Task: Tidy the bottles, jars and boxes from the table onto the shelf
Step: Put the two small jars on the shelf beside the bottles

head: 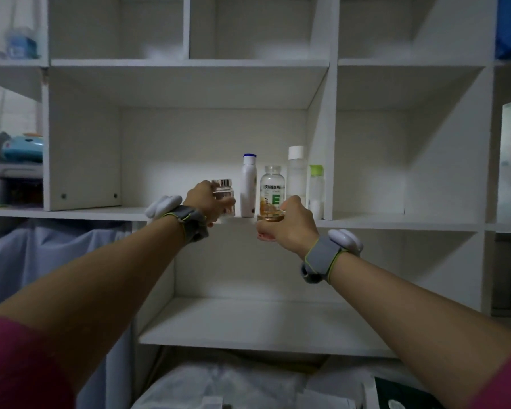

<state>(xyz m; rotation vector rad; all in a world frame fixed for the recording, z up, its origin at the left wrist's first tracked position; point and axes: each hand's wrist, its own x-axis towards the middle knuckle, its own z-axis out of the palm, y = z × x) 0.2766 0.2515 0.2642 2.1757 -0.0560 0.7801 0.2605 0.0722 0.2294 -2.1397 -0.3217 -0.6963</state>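
Centre of the frame: small clear jar with a rose-gold lid (pixel 224 199), wrapped from the left by the curled fingers of the left hand (pixel 205 199). Upright, base at or just above the front edge of the shelf (pixel 101 213); cannot tell whether resting on it yet. Kept vertical, probably to go down flat and slot in at the left end of the row.

Just right and a little lower: squat amber jar (pixel 271 216), clasped from the side and below by the right hand (pixel 291 227), fingers curled round it. Level with the shelf lip, not yet over the board. Held low and in front, likely for want of a gap, with the row directly behind.

Behind, already standing close together on the same board, toward the right wall of the compartment: white bottle with a blue cap (pixel 248 187), clear bottle with a green E label (pixel 272 188), tall clear bottle with a white cap (pixel 296 172), small bottle with a green cap (pixel 316 190). Packed to the right, presumably to fill the board from that wall leftward.

Judged as mid-placement, two more going up, both hands occupied. Worth minding the rose-gold jar's closeness to the white bottle: tall, narrow, easy to topple with a nudge.

Further out: grey wristbands (pixel 322 255) with white pods on both forearms; blue plastic clutter (pixel 24 149) at the left edge of the frame.
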